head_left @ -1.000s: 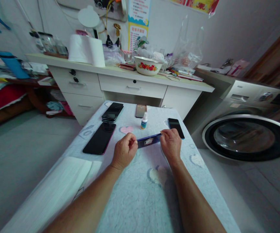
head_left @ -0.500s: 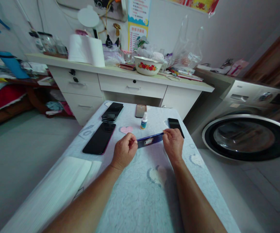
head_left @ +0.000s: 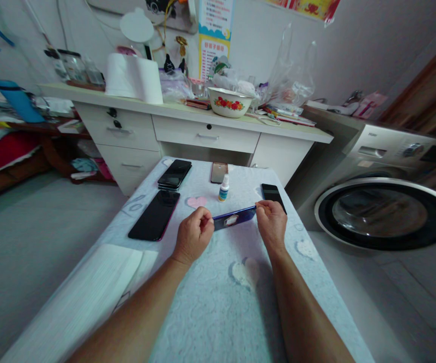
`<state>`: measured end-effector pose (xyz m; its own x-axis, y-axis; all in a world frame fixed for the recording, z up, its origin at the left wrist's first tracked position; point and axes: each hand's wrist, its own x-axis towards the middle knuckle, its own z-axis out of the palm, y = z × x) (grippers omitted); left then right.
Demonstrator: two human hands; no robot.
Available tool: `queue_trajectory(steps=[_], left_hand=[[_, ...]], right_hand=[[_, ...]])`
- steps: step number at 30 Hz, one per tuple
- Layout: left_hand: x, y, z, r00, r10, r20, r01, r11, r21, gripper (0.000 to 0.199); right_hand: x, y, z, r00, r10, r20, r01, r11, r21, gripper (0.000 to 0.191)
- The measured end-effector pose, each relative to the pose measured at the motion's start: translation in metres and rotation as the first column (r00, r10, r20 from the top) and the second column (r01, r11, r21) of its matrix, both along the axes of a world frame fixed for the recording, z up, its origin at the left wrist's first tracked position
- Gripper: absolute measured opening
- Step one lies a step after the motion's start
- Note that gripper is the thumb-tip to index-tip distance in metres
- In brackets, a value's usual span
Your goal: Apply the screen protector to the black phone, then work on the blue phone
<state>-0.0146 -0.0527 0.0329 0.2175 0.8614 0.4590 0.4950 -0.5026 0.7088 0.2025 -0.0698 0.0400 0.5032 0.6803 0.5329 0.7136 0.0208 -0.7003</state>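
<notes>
A white desk [head_left: 119, 123] spans the back of the room against a pale wall [head_left: 263, 30], with one washer [head_left: 384, 146] at its right and one bed [head_left: 2, 156] at the far left. In front of the desk stands one table [head_left: 210, 297] under a pale blue cloth with heart patterns. White paper [head_left: 89, 287] lies along its left edge. On the desk sits one flowered bowl [head_left: 230, 103].

Two hands work over the middle of the table. The left hand [head_left: 195, 232] is curled, thumb and fingers pinching the left end of one blue phone [head_left: 236, 218]; the right hand [head_left: 271, 222] pinches its right end. The blue phone is held tilted between them, its long edge up; whether it touches the cloth I cannot tell.

Around it lie one large black phone [head_left: 154, 217] at left, one stack [head_left: 175, 173] of phones behind that, too tight to count, one black phone [head_left: 272, 194] just beyond the right hand, and one brownish phone [head_left: 219, 173] at the far end. One small bottle [head_left: 224, 188] stands upright near the blue phone.
</notes>
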Motion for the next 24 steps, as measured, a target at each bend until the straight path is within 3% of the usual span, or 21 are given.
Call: queue_trajectory(steps=[8, 24], left_hand=[[0.000, 0.000, 0.000, 1.000, 0.007, -0.006, -0.007, 1.000, 0.000, 0.006], [0.001, 0.000, 0.002, 1.000, 0.013, -0.004, -0.013, 1.000, -0.010, 0.006]], right_hand=[[-0.002, -0.001, 0.004, 0.998, -0.025, 0.060, 0.026, 1.000, -0.009, 0.020], [-0.024, -0.008, 0.009, 0.960, 0.081, 0.268, -0.087, 0.996, 0.010, 0.018]])
